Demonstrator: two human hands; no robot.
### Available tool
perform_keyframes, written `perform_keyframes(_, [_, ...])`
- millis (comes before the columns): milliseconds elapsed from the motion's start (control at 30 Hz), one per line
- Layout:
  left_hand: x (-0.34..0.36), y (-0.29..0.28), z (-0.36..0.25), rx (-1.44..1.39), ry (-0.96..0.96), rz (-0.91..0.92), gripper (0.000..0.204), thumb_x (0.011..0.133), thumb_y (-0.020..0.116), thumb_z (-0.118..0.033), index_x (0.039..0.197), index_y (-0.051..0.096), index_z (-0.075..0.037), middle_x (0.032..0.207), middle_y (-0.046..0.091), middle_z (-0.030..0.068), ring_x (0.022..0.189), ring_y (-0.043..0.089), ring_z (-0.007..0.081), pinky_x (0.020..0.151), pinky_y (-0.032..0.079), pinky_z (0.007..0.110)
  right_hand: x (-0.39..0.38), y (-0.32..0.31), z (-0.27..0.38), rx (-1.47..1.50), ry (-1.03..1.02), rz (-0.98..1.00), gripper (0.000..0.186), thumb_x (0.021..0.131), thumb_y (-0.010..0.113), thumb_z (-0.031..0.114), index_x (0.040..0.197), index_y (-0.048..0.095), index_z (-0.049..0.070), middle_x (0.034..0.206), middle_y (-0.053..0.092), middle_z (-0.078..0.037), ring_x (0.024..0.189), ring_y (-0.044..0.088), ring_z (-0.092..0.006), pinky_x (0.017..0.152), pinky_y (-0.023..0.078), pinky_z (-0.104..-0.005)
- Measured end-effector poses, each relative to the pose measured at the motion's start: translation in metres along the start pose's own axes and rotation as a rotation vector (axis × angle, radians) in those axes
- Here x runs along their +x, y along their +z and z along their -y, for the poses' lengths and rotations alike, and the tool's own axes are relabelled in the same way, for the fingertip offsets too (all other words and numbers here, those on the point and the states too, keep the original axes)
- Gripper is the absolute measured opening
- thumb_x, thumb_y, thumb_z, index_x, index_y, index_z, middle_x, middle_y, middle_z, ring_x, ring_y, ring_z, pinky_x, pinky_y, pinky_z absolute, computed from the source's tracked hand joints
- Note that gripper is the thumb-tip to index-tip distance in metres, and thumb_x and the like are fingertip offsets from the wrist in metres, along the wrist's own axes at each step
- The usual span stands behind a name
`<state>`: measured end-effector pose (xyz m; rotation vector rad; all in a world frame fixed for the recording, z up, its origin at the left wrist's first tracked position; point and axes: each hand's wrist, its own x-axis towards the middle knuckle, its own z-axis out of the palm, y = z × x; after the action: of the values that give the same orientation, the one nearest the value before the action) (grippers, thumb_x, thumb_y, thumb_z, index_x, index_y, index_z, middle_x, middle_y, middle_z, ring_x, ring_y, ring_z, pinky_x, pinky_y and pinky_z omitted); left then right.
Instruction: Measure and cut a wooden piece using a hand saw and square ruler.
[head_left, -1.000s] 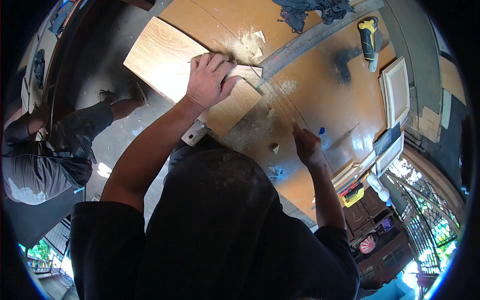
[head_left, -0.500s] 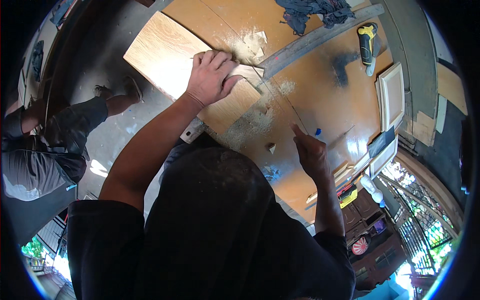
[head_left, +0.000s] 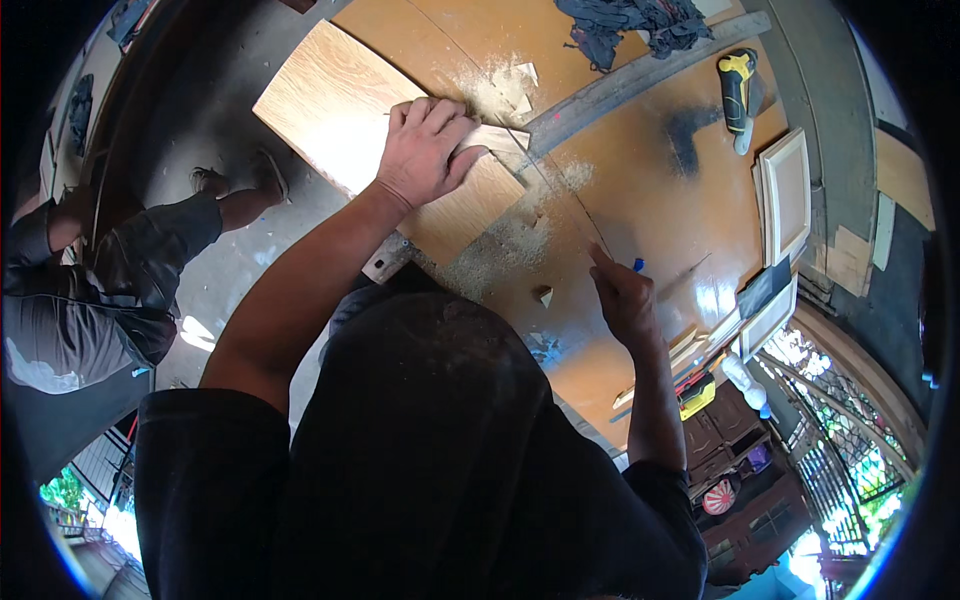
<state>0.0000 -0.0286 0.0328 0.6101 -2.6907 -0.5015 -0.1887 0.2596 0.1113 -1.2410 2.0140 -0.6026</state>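
Note:
My left hand [head_left: 425,150] bears down on a light wood-grain board [head_left: 340,85], its fingers curled over a narrow wood strip [head_left: 503,141] lying across it. The strip's end sticks out to the right of the fingers. Over on the right, my right hand [head_left: 627,295] is closed with its index finger stretched forward. It appears to grip a handsaw, whose thin blade [head_left: 570,205] shows nearly edge-on toward the strip; the handle is hidden in the fist. Sawdust [head_left: 510,240] and a small triangular wood offcut [head_left: 543,296] lie between the hands.
The brown worktable [head_left: 630,190] carries a long grey bar [head_left: 620,85], dark rags [head_left: 635,25], a yellow-and-black power tool [head_left: 737,85] and framed panels [head_left: 785,195] at its right edge. Another person [head_left: 130,270] is at the left. More offcuts [head_left: 524,75] lie beyond the strip.
The whole view has shifted slightly. My right hand has barely moved, and my left hand stays on the strip and board.

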Motion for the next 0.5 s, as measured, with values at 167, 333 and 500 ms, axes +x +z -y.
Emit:
perform_keyframes(167, [0.004, 0.005, -0.006, -0.003, 0.031, -0.029, 0.032, 0.089, 0.064, -0.04, 0.105, 0.068, -0.013, 0.111, 0.059, 0.0031, 0.104, 0.052, 0.0234, 0.093, 0.035, 0.041, 0.079, 0.043, -0.007, -0.036, -0.155, -0.095, 0.038, 0.093, 0.059, 0.005, 0.131, 0.063, 0.008, 0.098, 0.069, -0.021, 0.09, 0.069, -0.0339, 0.079, 0.054, -0.0378])
perform_keyframes(333, [-0.001, 0.006, -0.002, 0.014, 0.001, -0.004, 0.036, 0.086, 0.068, -0.038, 0.11, 0.067, -0.011, 0.112, 0.06, 0.0065, 0.104, 0.051, 0.0273, 0.094, 0.036, 0.042, 0.082, 0.049, -0.007, 0.056, -0.175, -0.141, 0.039, 0.092, 0.059, 0.005, 0.13, 0.063, 0.01, 0.094, 0.067, -0.024, 0.084, 0.067, -0.0387, 0.08, 0.053, -0.0416])
perform_keyframes(500, [-0.001, 0.0, 0.0, 0.012, -0.007, 0.019, 0.037, 0.087, 0.068, -0.038, 0.111, 0.067, -0.011, 0.114, 0.059, 0.0068, 0.106, 0.051, 0.0275, 0.094, 0.036, 0.042, 0.008, -0.009, -0.003, 0.047, -0.029, 0.018, 0.038, 0.093, 0.059, 0.005, 0.131, 0.063, 0.01, 0.091, 0.067, -0.022, 0.083, 0.068, -0.0369, 0.077, 0.053, -0.0397])
